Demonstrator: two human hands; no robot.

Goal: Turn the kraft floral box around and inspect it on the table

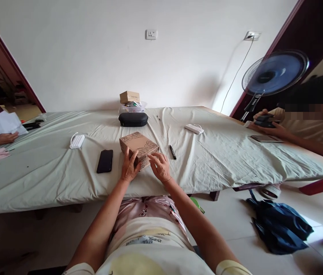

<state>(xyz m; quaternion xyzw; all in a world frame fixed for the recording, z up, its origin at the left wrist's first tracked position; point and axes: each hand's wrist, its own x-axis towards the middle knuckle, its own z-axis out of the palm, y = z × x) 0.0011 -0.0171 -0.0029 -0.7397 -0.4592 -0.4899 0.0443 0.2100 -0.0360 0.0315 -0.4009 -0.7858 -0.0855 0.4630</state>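
Observation:
A brown cardboard box (138, 143) with dark flower line drawings lies on the cloth-covered table in front of me. My left hand (130, 167) grips its near left side, with fingers against the side and thumb at the front. At the near right corner is my right hand (159, 166), its fingers apart and bent, fingertips at the front face. Whether those fingertips press on the box I cannot tell. A black phone (104, 161) lies left of the box, and a black pen (172, 152) lies to its right.
Behind the box sit a black zip case (133, 119) and a plastic tub (142, 107) with a small carton (130, 97) on top. White strapped devices (77, 141) lie on both sides. A fan (274, 74) and a person's hands (268, 124) are at right; another person's hand (7, 138) holds paper at left.

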